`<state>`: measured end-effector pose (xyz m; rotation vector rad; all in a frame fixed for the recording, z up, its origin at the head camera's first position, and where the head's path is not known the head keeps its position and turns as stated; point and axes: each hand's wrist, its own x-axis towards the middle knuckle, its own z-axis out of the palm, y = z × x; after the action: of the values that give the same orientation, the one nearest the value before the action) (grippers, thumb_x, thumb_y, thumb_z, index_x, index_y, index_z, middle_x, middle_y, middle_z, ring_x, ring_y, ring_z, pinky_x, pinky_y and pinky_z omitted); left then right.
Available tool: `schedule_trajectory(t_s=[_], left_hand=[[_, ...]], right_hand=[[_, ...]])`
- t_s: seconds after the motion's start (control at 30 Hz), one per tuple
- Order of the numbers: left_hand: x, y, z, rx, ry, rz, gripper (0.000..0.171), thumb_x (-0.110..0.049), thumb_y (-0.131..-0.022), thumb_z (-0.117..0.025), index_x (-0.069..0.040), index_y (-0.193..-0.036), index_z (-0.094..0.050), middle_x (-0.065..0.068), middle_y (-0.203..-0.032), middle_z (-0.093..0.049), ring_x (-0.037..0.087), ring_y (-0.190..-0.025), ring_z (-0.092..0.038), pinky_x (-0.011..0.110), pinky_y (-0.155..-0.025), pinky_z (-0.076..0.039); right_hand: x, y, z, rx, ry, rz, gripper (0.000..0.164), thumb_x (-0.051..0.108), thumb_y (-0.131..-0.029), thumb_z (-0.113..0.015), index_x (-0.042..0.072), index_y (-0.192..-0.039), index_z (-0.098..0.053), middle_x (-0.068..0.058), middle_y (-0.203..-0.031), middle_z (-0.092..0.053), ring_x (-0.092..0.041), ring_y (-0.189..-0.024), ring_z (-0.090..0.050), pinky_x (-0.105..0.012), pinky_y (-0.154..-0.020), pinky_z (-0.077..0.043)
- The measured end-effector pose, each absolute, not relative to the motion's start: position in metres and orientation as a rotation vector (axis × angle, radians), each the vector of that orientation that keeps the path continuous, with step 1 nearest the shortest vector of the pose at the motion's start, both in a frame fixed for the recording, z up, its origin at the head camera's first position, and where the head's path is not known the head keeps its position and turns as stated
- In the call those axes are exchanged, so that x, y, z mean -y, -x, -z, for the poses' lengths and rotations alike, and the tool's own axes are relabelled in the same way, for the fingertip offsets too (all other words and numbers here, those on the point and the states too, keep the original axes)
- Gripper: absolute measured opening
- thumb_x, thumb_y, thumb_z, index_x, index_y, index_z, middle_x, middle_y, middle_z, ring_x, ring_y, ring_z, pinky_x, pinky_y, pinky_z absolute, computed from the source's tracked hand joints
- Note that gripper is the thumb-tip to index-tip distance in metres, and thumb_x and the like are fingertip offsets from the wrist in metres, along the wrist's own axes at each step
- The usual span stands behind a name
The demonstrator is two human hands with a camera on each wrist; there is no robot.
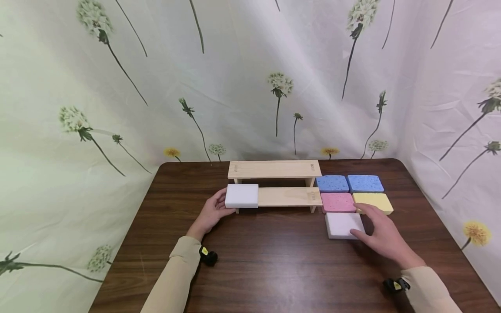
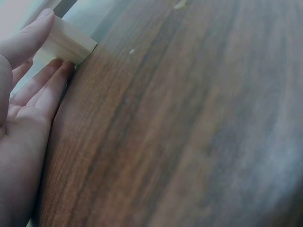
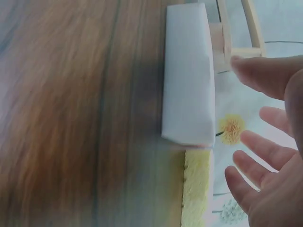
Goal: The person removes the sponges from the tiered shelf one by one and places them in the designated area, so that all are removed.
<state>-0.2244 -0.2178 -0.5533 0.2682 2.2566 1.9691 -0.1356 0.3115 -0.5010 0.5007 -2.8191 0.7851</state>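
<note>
On the left end of the lower step of a wooden two-step rack lies a white sponge block. My left hand is beside that end, its thumb and fingers spread around the wooden end piece with fingertips right at the wood. My right hand hovers over a second white sponge block on the table, fingers apart and loosely bent. In the right wrist view a gap shows between the fingers and this white block, and nothing is held.
Behind the second white block lie a pink sponge and a yellow sponge, with two blue sponges farther back. The rack's upper step stands near the table's back edge, before a flower-printed curtain.
</note>
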Motion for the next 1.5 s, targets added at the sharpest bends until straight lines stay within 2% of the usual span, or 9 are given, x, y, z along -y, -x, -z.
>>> schedule_trajectory(t_s=[0.23, 0.43, 0.7, 0.87, 0.97, 1.23, 1.5], left_hand=[[0.219, 0.225, 0.554, -2.249, -0.290, -1.971, 0.083, 0.009, -0.089, -0.078, -0.003, -0.160, -0.038, 0.027, -0.154, -0.051, 0.038, -0.141, -0.052, 0.025, -0.107, -0.051], [0.218, 0.225, 0.554, -2.241, -0.288, -1.967, 0.083, 0.010, -0.089, -0.078, -0.003, -0.161, -0.038, 0.026, -0.154, -0.051, 0.038, -0.141, -0.052, 0.025, -0.107, -0.051], [0.218, 0.225, 0.555, -2.241, -0.286, -1.970, 0.084, 0.010, -0.088, -0.078, -0.004, -0.161, -0.038, 0.026, -0.154, -0.051, 0.038, -0.141, -0.052, 0.025, -0.107, -0.052], [0.219, 0.225, 0.555, -2.241, -0.296, -1.972, 0.084, 0.010, -0.088, -0.079, -0.003, -0.160, -0.039, 0.026, -0.154, -0.051, 0.038, -0.141, -0.052, 0.025, -0.106, -0.052], [0.219, 0.225, 0.554, -2.237, -0.303, -1.976, 0.084, 0.010, -0.088, -0.078, -0.002, -0.160, -0.038, 0.027, -0.154, -0.051, 0.039, -0.141, -0.051, 0.025, -0.106, -0.052], [0.220, 0.225, 0.556, -2.247, -0.293, -1.967, 0.083, 0.008, -0.088, -0.079, -0.003, -0.160, -0.039, 0.026, -0.154, -0.051, 0.038, -0.141, -0.052, 0.025, -0.106, -0.052], [0.220, 0.226, 0.557, -2.238, -0.307, -1.975, 0.083, 0.009, -0.089, -0.078, -0.003, -0.161, -0.038, 0.026, -0.155, -0.050, 0.038, -0.141, -0.052, 0.026, -0.106, -0.052]], right_hand=[[-0.291, 0.145, 0.502, 2.750, -0.551, -0.873, 0.074, 0.020, -0.085, -0.090, 0.001, -0.147, -0.055, -0.023, -0.144, -0.059, -0.044, -0.129, -0.056, -0.067, -0.099, -0.051], [-0.269, 0.152, 0.501, 2.724, -0.619, -0.936, 0.072, 0.018, -0.085, -0.090, 0.004, -0.147, -0.056, -0.018, -0.144, -0.061, -0.041, -0.127, -0.060, -0.065, -0.098, -0.054], [-0.241, 0.165, 0.497, 2.677, -0.742, -1.014, 0.073, 0.017, -0.085, -0.090, 0.003, -0.148, -0.056, -0.016, -0.147, -0.060, -0.034, -0.133, -0.057, -0.058, -0.101, -0.056], [-0.223, 0.170, 0.495, 2.674, -0.767, -1.013, 0.072, 0.019, -0.087, -0.089, 0.002, -0.148, -0.055, -0.018, -0.146, -0.060, -0.035, -0.131, -0.058, -0.057, -0.102, -0.056], [-0.213, 0.173, 0.494, 2.687, -0.770, -1.015, 0.073, 0.022, -0.088, -0.088, 0.004, -0.150, -0.054, -0.017, -0.144, -0.061, -0.034, -0.125, -0.061, -0.055, -0.102, -0.055], [-0.185, 0.185, 0.494, 2.692, -0.838, -1.024, 0.074, 0.027, -0.090, -0.086, 0.006, -0.152, -0.052, -0.014, -0.147, -0.060, -0.032, -0.135, -0.057, -0.054, -0.111, -0.049], [-0.161, 0.194, 0.490, 2.699, -0.869, -1.049, 0.072, 0.029, -0.091, -0.085, 0.007, -0.152, -0.052, -0.012, -0.148, -0.059, -0.031, -0.136, -0.057, -0.052, -0.111, -0.050]])
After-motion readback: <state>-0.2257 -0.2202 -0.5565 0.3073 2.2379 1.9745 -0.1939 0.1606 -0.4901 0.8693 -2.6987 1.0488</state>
